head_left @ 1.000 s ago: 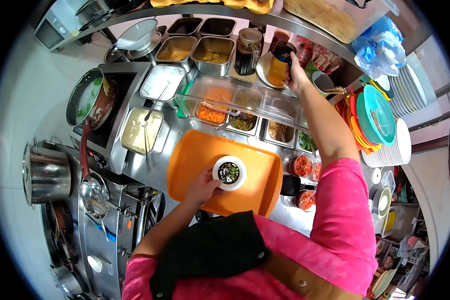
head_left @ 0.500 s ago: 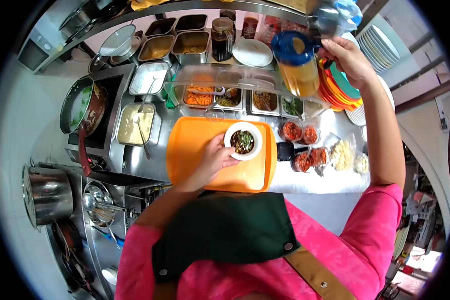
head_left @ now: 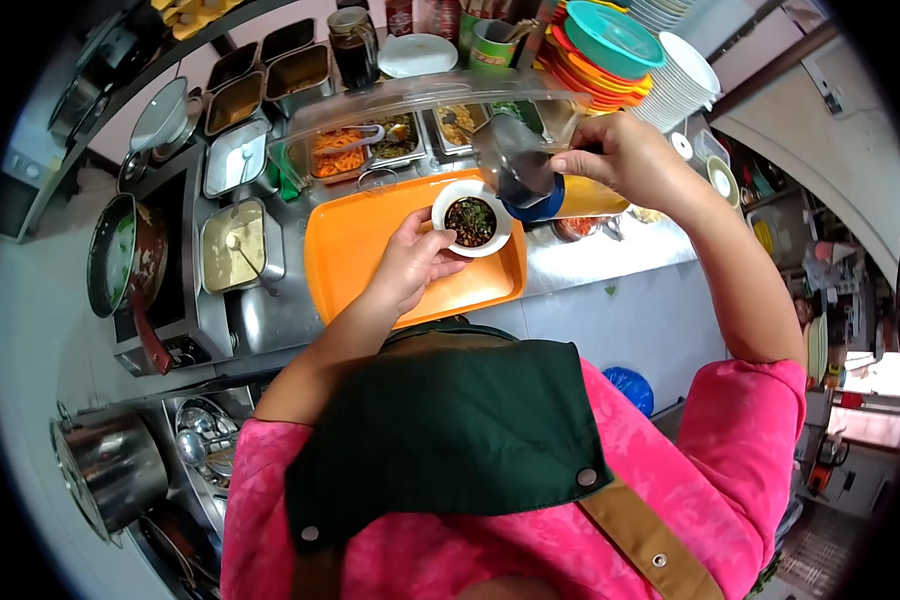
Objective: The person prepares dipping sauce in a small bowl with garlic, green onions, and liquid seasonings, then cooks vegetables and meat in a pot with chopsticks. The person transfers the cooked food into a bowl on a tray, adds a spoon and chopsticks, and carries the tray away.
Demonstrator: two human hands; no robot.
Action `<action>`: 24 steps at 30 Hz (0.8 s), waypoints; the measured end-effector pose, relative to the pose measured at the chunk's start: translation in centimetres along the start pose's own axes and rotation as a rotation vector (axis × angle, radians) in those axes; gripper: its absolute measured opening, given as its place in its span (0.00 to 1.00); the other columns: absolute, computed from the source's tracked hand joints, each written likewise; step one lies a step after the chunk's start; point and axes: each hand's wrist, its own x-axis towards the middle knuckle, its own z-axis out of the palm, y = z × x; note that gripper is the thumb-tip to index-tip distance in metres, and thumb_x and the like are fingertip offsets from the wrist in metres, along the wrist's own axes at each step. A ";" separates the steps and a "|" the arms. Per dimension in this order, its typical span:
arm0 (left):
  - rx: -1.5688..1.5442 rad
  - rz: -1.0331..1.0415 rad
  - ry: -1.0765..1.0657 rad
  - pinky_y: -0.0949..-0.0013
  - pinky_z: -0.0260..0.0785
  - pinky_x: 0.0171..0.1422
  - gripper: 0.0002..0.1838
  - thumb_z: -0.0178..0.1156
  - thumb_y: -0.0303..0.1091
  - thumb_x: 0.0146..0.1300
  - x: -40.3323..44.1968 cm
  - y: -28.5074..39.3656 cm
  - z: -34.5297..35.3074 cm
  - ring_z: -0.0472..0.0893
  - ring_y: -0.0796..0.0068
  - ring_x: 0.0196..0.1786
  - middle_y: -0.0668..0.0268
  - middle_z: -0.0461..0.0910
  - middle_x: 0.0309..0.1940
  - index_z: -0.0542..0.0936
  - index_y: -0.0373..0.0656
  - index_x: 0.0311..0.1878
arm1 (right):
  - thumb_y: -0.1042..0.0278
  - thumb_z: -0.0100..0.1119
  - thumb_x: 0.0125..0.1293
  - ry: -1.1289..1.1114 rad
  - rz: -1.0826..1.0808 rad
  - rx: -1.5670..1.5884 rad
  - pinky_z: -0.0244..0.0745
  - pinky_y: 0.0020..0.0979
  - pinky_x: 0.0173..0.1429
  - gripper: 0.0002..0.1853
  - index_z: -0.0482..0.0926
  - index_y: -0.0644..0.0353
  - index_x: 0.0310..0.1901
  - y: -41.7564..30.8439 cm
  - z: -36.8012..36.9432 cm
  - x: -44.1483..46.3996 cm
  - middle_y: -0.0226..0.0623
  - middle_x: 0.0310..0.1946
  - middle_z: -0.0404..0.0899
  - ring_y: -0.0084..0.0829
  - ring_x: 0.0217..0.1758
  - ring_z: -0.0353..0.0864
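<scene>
My left hand [head_left: 412,262] is closed on the rim of a small white bowl [head_left: 505,228], thumb on top, above an orange tray [head_left: 345,240]. Dark sauce [head_left: 470,221] with chopped green bits lies in the bowl. In my right hand [head_left: 620,165], fingers closed, is an oil pitcher [head_left: 582,197] with a blue collar and yellow liquid. It is tipped over to the left, its clear top near the bowl's right rim. My fingers partly cover its handle. I cannot make out whether liquid is flowing.
Behind the tray, a clear guard [head_left: 390,95] covers several topping pans, one with shredded carrot [head_left: 338,160]. A pan [head_left: 120,250] sits on the stove at left, beside a tub of pale paste [head_left: 235,250]. Teal and orange plates [head_left: 610,45] are stacked at back right.
My right hand has brought the pitcher down from above the back of the counter and tilted it beside the bowl. My left hand still holds the bowl. The view has shifted.
</scene>
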 end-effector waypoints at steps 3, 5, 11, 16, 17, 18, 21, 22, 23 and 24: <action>0.017 -0.012 -0.026 0.73 0.76 0.42 0.23 0.52 0.29 0.59 -0.4 -0.2 0.3 0.79 0.71 0.40 0.60 0.74 0.42 0.60 0.40 0.58 | 0.51 0.61 0.54 0.025 0.022 -0.081 0.69 0.31 0.30 0.21 0.78 0.66 0.31 -0.9 0.0 -1.4 0.42 0.22 0.77 0.34 0.23 0.74; 0.028 -0.022 -0.043 0.73 0.76 0.41 0.23 0.52 0.29 0.59 -0.6 -0.4 0.4 0.79 0.71 0.40 0.60 0.74 0.42 0.60 0.40 0.58 | 0.43 0.59 0.52 0.019 0.092 -0.143 0.71 0.35 0.35 0.23 0.81 0.60 0.33 -1.2 0.0 -2.0 0.41 0.25 0.79 0.39 0.30 0.78; 0.004 -0.043 -0.151 0.67 0.74 0.46 0.25 0.53 0.29 0.59 0.0 -1.5 0.4 0.78 0.66 0.40 0.56 0.72 0.45 0.58 0.38 0.59 | 0.44 0.58 0.52 0.023 0.200 -0.202 0.71 0.36 0.34 0.22 0.80 0.59 0.33 -2.0 -0.4 -3.9 0.40 0.25 0.79 0.39 0.30 0.78; 0.004 -0.048 -0.176 0.67 0.74 0.46 0.25 0.53 0.29 0.59 0.1 -1.8 1.4 0.78 0.66 0.40 0.56 0.72 0.45 0.58 0.38 0.58 | 0.45 0.59 0.52 0.039 0.225 -0.256 0.70 0.37 0.31 0.23 0.80 0.61 0.30 -1.8 -0.8 -5.5 0.42 0.22 0.78 0.40 0.26 0.77; 0.009 -0.050 -0.186 0.67 0.74 0.46 0.25 0.54 0.29 0.59 0.2 -2.0 1.5 0.79 0.67 0.40 0.56 0.72 0.45 0.58 0.38 0.58 | 0.45 0.59 0.52 0.036 0.223 -0.258 0.70 0.37 0.31 0.23 0.80 0.61 0.30 -1.6 -0.7 -5.8 0.42 0.22 0.78 0.40 0.26 0.77; 0.006 -0.050 -0.182 0.67 0.74 0.46 0.25 0.54 0.29 0.59 0.2 -2.1 1.7 0.79 0.67 0.40 0.56 0.72 0.45 0.58 0.38 0.58 | 0.45 0.59 0.53 0.042 0.236 -0.239 0.70 0.37 0.31 0.23 0.80 0.62 0.29 -1.3 -0.6 -6.0 0.43 0.21 0.77 0.41 0.25 0.77; 0.025 -0.099 -0.178 0.66 0.74 0.46 0.25 0.54 0.28 0.59 0.4 -2.0 2.5 0.78 0.68 0.42 0.58 0.72 0.45 0.59 0.40 0.58 | 0.46 0.60 0.52 0.046 0.236 -0.177 0.70 0.37 0.31 0.22 0.80 0.63 0.28 0.3 -0.3 -6.7 0.44 0.20 0.76 0.41 0.24 0.76; 0.024 -0.098 -0.173 0.66 0.74 0.46 0.25 0.54 0.28 0.59 0.7 -2.3 2.7 0.78 0.68 0.42 0.58 0.72 0.45 0.59 0.40 0.58 | 0.46 0.60 0.52 0.043 0.230 -0.137 0.69 0.37 0.31 0.23 0.80 0.63 0.28 0.8 -0.1 -6.9 0.45 0.19 0.76 0.42 0.23 0.76; 0.021 -0.097 -0.174 0.66 0.74 0.46 0.25 0.54 0.28 0.59 1.0 -2.6 2.8 0.78 0.68 0.43 0.58 0.72 0.45 0.59 0.40 0.58 | 0.47 0.60 0.53 0.048 0.236 -0.073 0.69 0.37 0.31 0.23 0.79 0.65 0.28 1.2 0.0 -7.1 0.46 0.18 0.75 0.42 0.22 0.75; 0.020 -0.096 -0.177 0.66 0.74 0.46 0.25 0.54 0.28 0.59 1.3 -2.7 3.1 0.77 0.68 0.44 0.58 0.72 0.45 0.59 0.40 0.58 | 0.47 0.60 0.54 0.067 0.241 0.006 0.67 0.34 0.28 0.23 0.79 0.66 0.27 2.2 0.3 -7.3 0.43 0.14 0.71 0.37 0.19 0.72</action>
